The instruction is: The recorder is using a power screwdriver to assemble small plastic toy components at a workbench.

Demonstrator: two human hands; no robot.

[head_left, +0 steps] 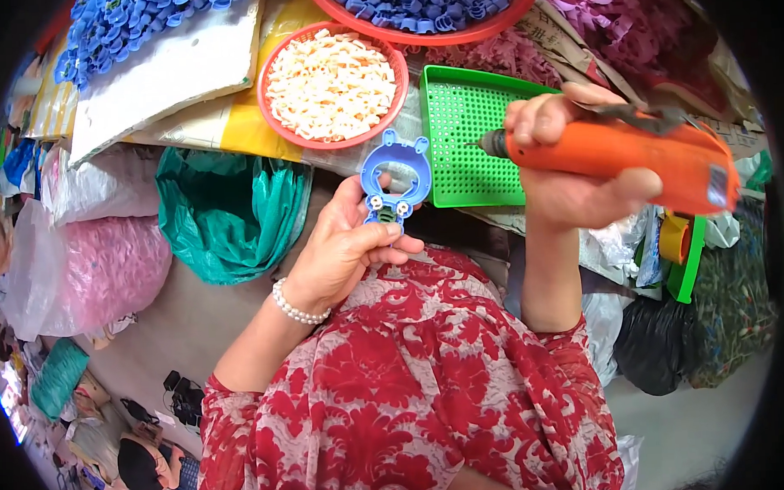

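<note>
Blue plastic frame (390, 198), ring-shaped with small ears, is held up before the person's chest, just left of a green perforated tray (458, 169); the step in hand looks like presenting it to a driver. That larger tool, an orange power driver (635, 167), sits in the right hand (571, 191), whose fingers wrap its body; whether any presses a switch, I cannot tell. The left hand (344, 225) pinches the frame's lower end, thumb in front and fingers behind. A next move with the driver would, I judge, call for turning its bit (475, 144), now pointing left and apart from the frame, onto the white pieces (402, 208) there, with the frame kept steady. Around them, from large to small, are an open teal bag (227, 216) to the left, a red basin (428, 38) of blue parts beyond, and a red basket (328, 144) heaped with pale pieces (334, 83), close past the frame. Nothing visible blocks the gap between bit and frame, though the tray lies near the driver's path and the left thumb rests close to the white pieces, so a slip could catch it.
</note>
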